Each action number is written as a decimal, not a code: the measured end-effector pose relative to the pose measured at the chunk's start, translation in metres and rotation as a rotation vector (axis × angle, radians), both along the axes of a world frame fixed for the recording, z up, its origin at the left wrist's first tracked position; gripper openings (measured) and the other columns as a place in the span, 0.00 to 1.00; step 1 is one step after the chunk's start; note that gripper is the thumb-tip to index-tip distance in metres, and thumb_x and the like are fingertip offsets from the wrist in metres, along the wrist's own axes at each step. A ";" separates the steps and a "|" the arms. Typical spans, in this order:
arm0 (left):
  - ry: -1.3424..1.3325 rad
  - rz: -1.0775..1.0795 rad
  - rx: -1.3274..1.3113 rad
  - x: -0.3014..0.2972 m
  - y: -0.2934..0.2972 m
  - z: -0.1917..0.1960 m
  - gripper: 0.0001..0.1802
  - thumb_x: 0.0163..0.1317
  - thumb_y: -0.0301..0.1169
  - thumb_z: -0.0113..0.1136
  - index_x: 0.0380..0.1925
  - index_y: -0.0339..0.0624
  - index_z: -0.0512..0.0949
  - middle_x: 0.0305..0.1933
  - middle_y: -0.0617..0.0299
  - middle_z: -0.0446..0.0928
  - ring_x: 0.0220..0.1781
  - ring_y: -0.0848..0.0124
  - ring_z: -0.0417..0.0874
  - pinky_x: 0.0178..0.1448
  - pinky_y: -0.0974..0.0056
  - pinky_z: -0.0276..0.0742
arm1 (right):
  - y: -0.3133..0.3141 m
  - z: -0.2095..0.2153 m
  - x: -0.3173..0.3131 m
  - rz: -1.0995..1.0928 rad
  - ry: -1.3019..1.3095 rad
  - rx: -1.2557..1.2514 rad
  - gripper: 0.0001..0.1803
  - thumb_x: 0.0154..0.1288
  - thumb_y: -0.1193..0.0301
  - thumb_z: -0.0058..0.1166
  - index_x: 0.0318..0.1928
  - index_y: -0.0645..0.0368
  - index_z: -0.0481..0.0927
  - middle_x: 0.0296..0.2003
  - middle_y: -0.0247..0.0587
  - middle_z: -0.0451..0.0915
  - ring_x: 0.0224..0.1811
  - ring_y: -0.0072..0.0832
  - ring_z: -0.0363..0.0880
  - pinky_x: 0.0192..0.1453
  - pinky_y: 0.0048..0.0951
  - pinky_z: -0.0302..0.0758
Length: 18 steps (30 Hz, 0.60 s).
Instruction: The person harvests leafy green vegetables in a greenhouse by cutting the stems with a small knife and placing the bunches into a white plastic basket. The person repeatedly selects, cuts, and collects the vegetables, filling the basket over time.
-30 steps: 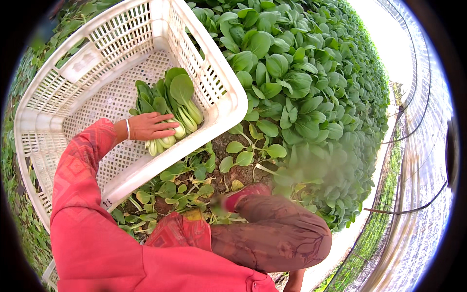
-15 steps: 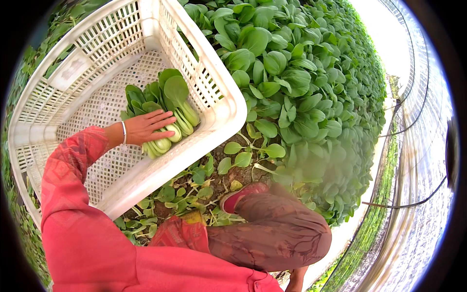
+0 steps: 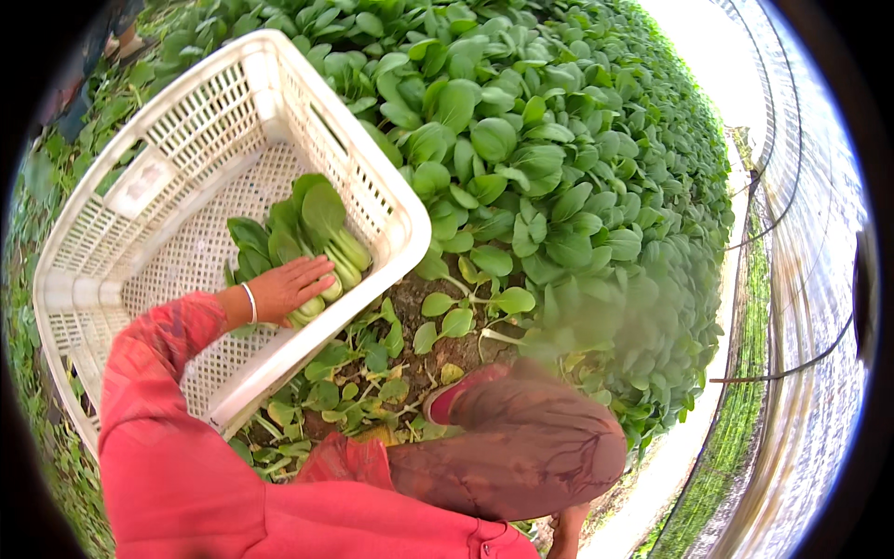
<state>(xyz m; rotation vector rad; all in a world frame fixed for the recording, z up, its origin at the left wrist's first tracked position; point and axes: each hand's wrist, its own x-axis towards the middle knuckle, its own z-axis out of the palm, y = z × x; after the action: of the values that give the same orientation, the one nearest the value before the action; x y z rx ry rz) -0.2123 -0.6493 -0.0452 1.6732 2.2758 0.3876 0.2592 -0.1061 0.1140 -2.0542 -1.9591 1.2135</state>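
Note:
Inside a white slatted plastic crate lies a small pile of bok choy, its pale stalks toward me and its green leaves pointing away. My left hand rests on the stalks near the crate's close wall, palm down with the fingers stretched out, and does not wrap round them. A white bracelet circles that wrist. At the lower edge, beside my bent knee, only a small part of what seems to be my right hand shows; its fingers are hidden.
A dense bed of growing bok choy spreads beyond and right of the crate. Loose leaves and small plants lie on soil near my red shoe. Clear plastic sheeting curves along the right. Another person's foot shows at the far left.
The view has shifted, so the crate sits a little lower and its whole far corner shows. My left hand stays on the bok choy. Another person's foot has come into view.

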 end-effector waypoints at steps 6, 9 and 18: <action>-0.016 -0.078 0.089 -0.022 -0.026 -0.045 0.73 0.30 0.51 0.77 0.75 0.35 0.46 0.77 0.35 0.48 0.79 0.41 0.51 0.78 0.42 0.51 | -0.004 -0.020 -0.011 -0.024 0.017 -0.069 0.14 0.70 0.60 0.52 0.38 0.60 0.74 0.24 0.37 0.77 0.13 0.22 0.69 0.11 0.23 0.57; -0.026 -0.020 0.066 -0.018 -0.003 -0.067 0.55 0.48 0.43 0.69 0.72 0.32 0.53 0.76 0.35 0.51 0.78 0.42 0.52 0.78 0.42 0.52 | 0.081 -0.092 0.066 0.257 -0.235 0.085 0.28 0.67 0.45 0.50 0.52 0.56 0.82 0.34 0.46 0.85 0.34 0.41 0.82 0.40 0.45 0.76; -0.263 0.204 0.134 0.007 -0.005 0.007 0.36 0.57 0.39 0.53 0.67 0.40 0.67 0.77 0.48 0.55 0.82 0.50 0.46 0.79 0.38 0.42 | 0.021 -0.049 -0.010 0.270 0.132 0.093 0.20 0.69 0.55 0.51 0.43 0.62 0.79 0.31 0.46 0.82 0.29 0.37 0.78 0.31 0.38 0.71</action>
<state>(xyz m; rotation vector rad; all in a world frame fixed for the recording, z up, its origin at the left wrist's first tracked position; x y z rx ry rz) -0.2054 -0.6547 -0.0377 1.3558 2.2677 0.7732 0.2494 -0.0849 0.0650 -1.6614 -2.2357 1.2388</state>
